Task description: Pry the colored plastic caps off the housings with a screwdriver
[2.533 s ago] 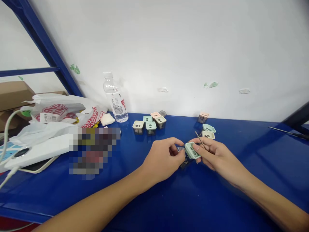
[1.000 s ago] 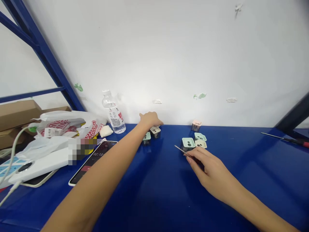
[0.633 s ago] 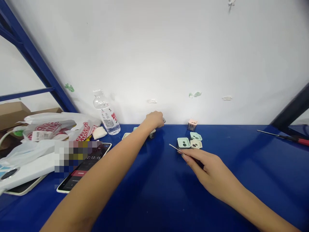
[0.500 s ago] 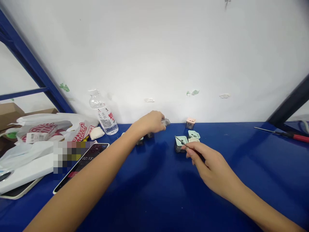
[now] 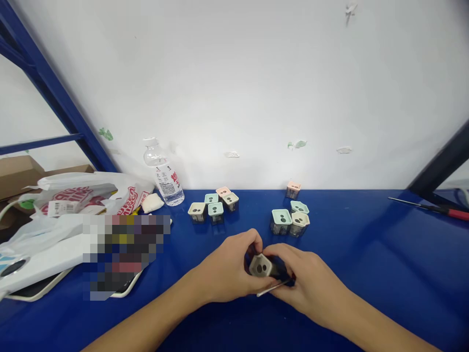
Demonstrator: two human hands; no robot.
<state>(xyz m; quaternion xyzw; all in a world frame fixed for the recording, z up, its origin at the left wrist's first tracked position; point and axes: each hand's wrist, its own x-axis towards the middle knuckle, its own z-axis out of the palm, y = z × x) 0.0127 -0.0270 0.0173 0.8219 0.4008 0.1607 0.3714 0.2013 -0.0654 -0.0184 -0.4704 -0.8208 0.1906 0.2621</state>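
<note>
Both hands (image 5: 227,269) (image 5: 308,281) hide most of a beige two-hole cap (image 5: 261,266).

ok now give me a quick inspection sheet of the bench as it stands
surface: glossy blue bench top
job's things: small square pods with two-holed lids in mint, cream and pink, five clustered near the bottle, four more to the right
grips: left hand and right hand both around a cream-lidded pod, a thin metal pin showing below it
clutter: white plastic bag, water bottle, white device, a pixelated patch hiding whatever lies there, red-handled screwdriver
cables: white cable at far left edge
surroundings: white wall, blue steel frame, cardboard boxes
</note>
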